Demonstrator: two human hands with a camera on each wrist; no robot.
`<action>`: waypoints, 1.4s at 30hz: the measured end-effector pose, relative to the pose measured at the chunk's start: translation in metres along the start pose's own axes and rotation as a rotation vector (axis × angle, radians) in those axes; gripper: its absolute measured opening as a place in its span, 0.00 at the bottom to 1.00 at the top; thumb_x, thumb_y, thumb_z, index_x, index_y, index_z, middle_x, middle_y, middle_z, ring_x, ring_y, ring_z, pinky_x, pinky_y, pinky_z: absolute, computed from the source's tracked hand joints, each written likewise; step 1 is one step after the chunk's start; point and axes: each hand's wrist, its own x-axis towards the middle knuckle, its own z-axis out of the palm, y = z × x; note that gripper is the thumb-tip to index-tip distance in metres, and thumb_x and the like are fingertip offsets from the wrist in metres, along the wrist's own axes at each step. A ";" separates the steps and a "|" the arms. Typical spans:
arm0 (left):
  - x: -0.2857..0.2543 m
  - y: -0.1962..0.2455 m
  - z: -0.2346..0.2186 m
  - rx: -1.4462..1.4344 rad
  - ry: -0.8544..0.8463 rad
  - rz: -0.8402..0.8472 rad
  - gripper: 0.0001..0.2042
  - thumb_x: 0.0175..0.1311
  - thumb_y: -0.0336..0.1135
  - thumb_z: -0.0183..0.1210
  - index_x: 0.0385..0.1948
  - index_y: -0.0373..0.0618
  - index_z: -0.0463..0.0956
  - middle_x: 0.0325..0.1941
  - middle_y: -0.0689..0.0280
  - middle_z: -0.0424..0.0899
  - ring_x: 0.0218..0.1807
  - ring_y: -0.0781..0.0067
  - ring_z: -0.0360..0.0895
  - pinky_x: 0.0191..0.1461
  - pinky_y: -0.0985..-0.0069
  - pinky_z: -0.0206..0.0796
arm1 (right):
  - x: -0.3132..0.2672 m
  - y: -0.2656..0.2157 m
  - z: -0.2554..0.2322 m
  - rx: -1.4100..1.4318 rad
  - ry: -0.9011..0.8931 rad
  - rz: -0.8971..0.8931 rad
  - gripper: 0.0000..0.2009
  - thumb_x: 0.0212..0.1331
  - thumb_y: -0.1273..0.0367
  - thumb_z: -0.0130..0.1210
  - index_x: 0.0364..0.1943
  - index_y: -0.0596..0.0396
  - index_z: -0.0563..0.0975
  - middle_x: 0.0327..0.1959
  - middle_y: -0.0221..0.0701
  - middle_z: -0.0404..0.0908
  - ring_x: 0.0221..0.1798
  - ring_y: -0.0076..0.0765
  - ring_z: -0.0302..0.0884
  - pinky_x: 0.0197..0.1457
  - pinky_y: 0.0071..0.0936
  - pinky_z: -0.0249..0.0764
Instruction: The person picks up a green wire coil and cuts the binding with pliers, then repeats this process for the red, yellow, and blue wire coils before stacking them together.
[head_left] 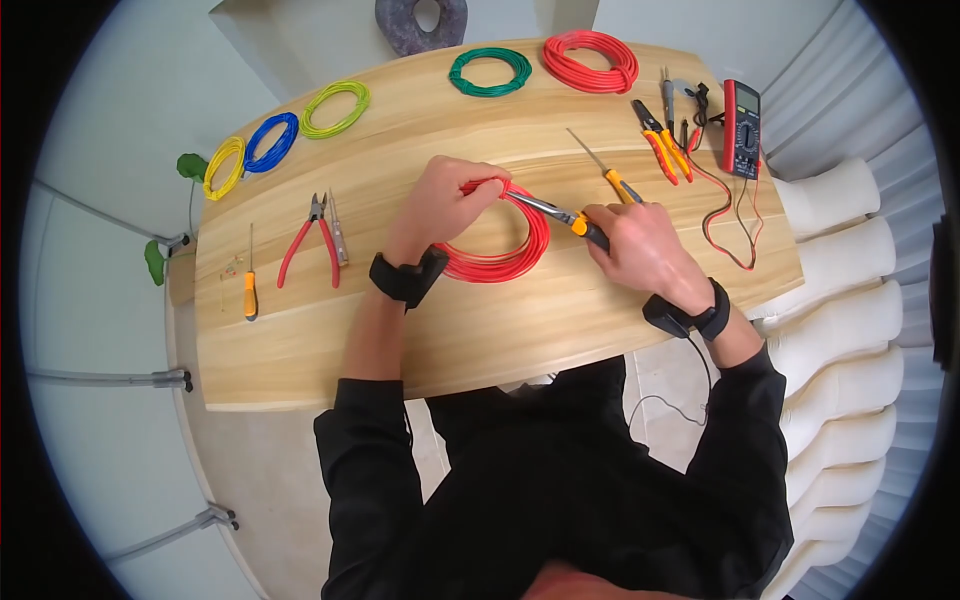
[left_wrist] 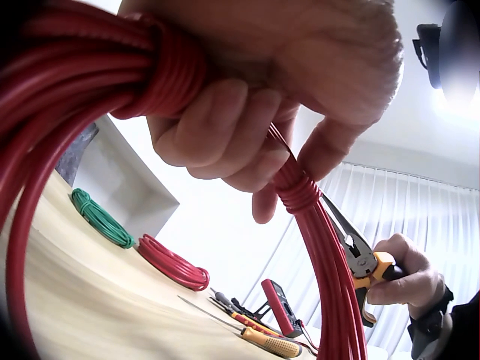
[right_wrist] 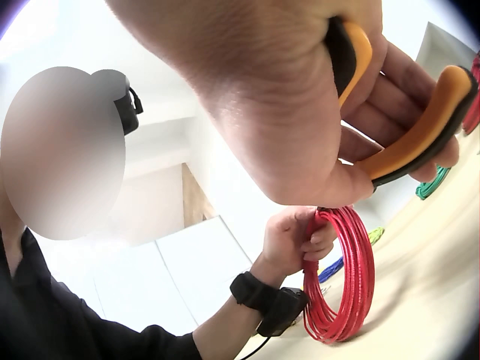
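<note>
One red wire coil sits gripped in the left hand; beside it, the right hand grasps needle-nose pliers.

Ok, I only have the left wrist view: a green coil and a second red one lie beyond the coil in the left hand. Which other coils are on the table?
Observer: Three more show in the head view, in a row toward the table's far left: a yellow coil, then a blue coil, then a yellow-green coil.

Operator: Got it. And I can't see any cutters from here. Where is the red-handled pair?

Observer: The red-handled cutters lie to the left of the held red coil, handles spread and pointing back toward the person.
</note>
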 end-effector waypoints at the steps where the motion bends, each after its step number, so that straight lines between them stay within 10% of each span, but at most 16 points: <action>1: 0.000 0.000 0.000 0.000 -0.002 0.001 0.08 0.53 0.29 0.53 0.29 0.35 0.78 0.14 0.57 0.73 0.15 0.74 0.66 0.21 0.78 0.58 | 0.002 0.000 -0.003 0.052 -0.054 0.013 0.07 0.46 0.67 0.52 0.28 0.54 0.75 0.18 0.40 0.74 0.27 0.49 0.73 0.31 0.41 0.68; 42: -0.001 -0.001 0.000 0.044 -0.018 0.003 0.09 0.53 0.31 0.52 0.27 0.36 0.78 0.14 0.55 0.73 0.14 0.69 0.65 0.21 0.76 0.57 | 0.005 0.002 -0.011 0.281 -0.224 0.051 0.08 0.46 0.68 0.52 0.29 0.57 0.75 0.17 0.43 0.72 0.26 0.51 0.71 0.32 0.38 0.67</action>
